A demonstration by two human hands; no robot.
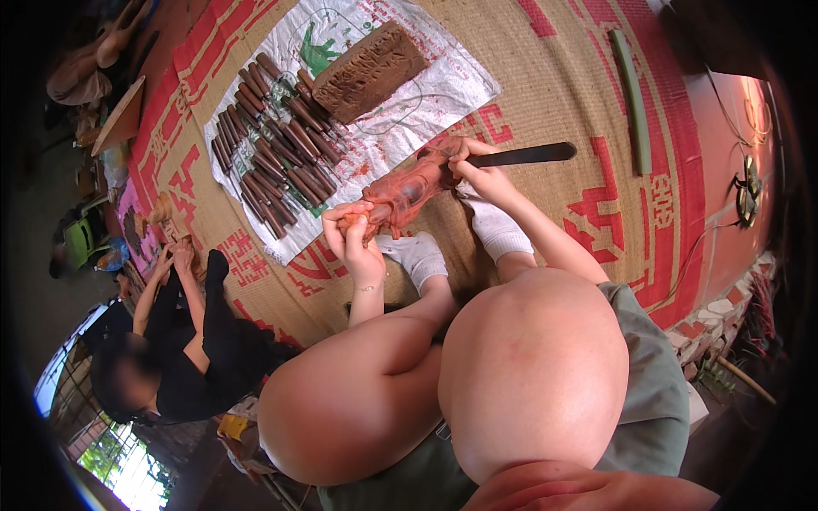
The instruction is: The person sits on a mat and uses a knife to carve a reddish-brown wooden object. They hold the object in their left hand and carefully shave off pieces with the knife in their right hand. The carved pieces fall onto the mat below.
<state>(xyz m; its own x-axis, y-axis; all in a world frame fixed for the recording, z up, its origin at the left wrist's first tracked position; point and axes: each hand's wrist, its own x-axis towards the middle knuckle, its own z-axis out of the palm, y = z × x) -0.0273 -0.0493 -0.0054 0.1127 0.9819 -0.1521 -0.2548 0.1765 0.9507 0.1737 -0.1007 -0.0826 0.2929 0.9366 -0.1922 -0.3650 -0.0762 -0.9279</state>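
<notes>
A reddish carved wooden figure (411, 194) is held above the mat, slanting up to the right in front of my feet. My left hand (351, 240) pinches its lower left end between thumb and fingers. At its upper right end, my right hand (484, 176) closes round a tool with a long, flat black handle (532, 154). That handle points right; the tool's working end is hidden by my fingers and the carving. Just beyond lies a white printed sheet (456, 81), bearing several rows of wooden-handled carving tools (285, 140) and a rough brown block (371, 72).
A red-and-tan woven mat (545, 102) spreads under everything. On its right lies a long green strip (630, 102), with a cable (694, 255) beyond on the tiles. To my left another person (183, 358) in black sits working with both hands. My white-socked feet (417, 257) rest below the carving.
</notes>
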